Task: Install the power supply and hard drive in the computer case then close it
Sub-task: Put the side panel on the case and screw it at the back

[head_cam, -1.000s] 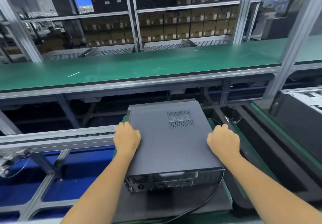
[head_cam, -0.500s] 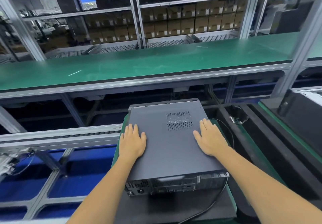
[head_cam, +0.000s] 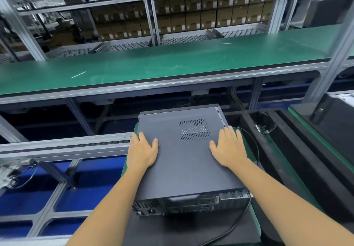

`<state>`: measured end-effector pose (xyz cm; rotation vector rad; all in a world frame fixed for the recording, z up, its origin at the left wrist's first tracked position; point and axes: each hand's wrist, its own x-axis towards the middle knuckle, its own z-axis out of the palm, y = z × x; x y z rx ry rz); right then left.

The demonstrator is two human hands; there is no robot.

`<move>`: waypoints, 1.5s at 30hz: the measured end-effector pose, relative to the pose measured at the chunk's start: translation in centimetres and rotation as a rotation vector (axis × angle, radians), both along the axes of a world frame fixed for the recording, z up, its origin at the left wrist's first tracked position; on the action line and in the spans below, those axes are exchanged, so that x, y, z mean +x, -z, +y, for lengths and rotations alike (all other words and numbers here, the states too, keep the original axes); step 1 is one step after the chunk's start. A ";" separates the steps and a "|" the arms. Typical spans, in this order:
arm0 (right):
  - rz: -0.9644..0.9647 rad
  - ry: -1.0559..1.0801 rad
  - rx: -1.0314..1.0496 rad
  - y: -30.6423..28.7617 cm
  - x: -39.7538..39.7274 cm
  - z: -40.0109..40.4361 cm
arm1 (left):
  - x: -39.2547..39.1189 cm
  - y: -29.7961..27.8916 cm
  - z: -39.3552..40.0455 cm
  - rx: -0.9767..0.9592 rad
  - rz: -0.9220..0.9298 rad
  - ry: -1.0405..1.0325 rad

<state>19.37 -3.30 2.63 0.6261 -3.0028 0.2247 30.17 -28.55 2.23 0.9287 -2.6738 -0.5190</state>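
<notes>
Head view: computer case (head_cam: 183,161) lies flat on a dark mat, cover on. Left hand (head_cam: 142,152) and right hand (head_cam: 229,148) press it, fingers flat, gripping nothing. Even pressure from the 2 palms should seat the cover squarely.

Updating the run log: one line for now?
case: lid on | left hand: flat on lid | right hand: flat on lid | cable: right of case

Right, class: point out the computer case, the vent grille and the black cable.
computer case (head_cam: 183,169), head view, bare side panel.
vent grille (head_cam: 194,130), head view, perforated patch centre.
black cable (head_cam: 253,146), head view, stretch right of case.
</notes>
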 end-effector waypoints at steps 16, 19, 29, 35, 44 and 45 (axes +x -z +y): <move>0.007 -0.975 0.185 -0.4 9.1 -3.1 | 0.1 -0.1 -0.3 -0.060 -0.064 -0.017; 0.086 -0.940 0.265 -0.6 9.0 -2.3 | 0.2 0.0 -0.3 -0.055 -0.058 -0.011; 0.084 -0.928 0.323 -0.6 11.0 -2.4 | 0.4 0.0 -0.3 0.006 -0.051 0.024; 0.165 -0.996 0.330 -0.4 12.9 -2.8 | 1.1 0.0 -0.9 0.061 -0.028 0.052; 0.229 -0.994 0.336 -0.8 13.2 -2.0 | 1.4 0.1 -0.4 0.117 0.036 0.031; 0.240 -0.990 0.337 -0.9 13.3 -1.9 | 1.5 0.1 -0.4 0.119 0.045 0.019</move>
